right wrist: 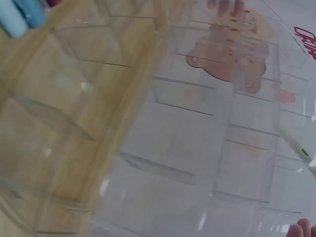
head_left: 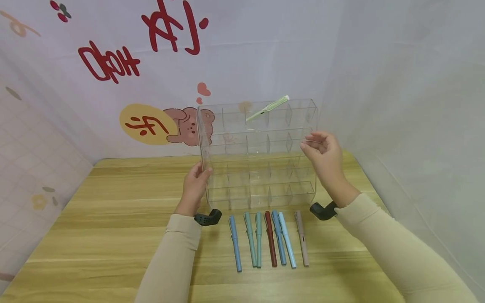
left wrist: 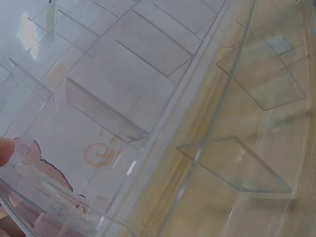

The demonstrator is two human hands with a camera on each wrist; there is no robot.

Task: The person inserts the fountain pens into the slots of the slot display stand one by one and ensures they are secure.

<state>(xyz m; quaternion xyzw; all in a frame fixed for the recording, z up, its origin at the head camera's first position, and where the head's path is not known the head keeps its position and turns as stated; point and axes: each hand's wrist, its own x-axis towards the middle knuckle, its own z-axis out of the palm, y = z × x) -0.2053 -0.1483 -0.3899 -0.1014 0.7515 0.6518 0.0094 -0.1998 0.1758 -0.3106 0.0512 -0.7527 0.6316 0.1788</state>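
Observation:
A clear acrylic organizer (head_left: pixel 258 158) with rows of small compartments stands upright on the table. My left hand (head_left: pixel 195 185) grips its left side wall, with the thumb (left wrist: pixel 6 149) on the inner side. Beside the right edge, near the upper rows, is my right hand (head_left: pixel 323 153). Its fingers are loosely bent and nothing shows between them. A light green pen (head_left: pixel 270 107) leans at a slant across the top row. It also appears at the right edge of the right wrist view, above the right hand's fingertips (right wrist: pixel 302 229).
Capped pens lie before the organizer: a blue pen (head_left: pixel 235 244), two green pens, a dark red pen (head_left: pixel 270 240), another blue pen (head_left: pixel 279 240), a light blue pen (head_left: pixel 287 240) and a brownish pen (head_left: pixel 302 240). A printed cloth (head_left: pixel 257 63) hangs behind the wooden table (head_left: pixel 113 235).

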